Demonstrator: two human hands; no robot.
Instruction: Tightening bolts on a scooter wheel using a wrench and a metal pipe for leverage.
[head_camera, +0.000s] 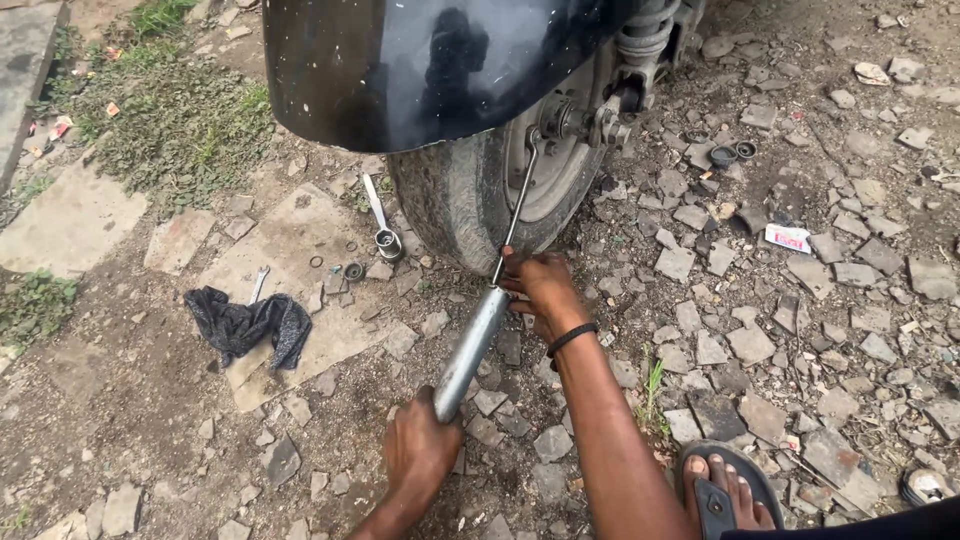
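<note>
Levering at a scooter's rear wheel (455, 195): gripping the lower end of a grey pipe (472, 345) with the left hand (420, 455), fingers curled tight round it. Steadying the pipe's upper mouth with the right hand (543, 293), fingers closed where a thin wrench handle (518, 205) enters. Running up from those fingers to the axle nut (560, 120), probably seated on it (hard to tell in shadow). Judged mid-pull; calling next for a firm two-handed hold, keeping pipe and handle in line. No tray or box anywhere. Left of the fingers, on a stone slab (290, 240): a socket wrench (381, 220), small rings (352, 270), a spanner (258, 283), a black rag (245, 322).
</note>
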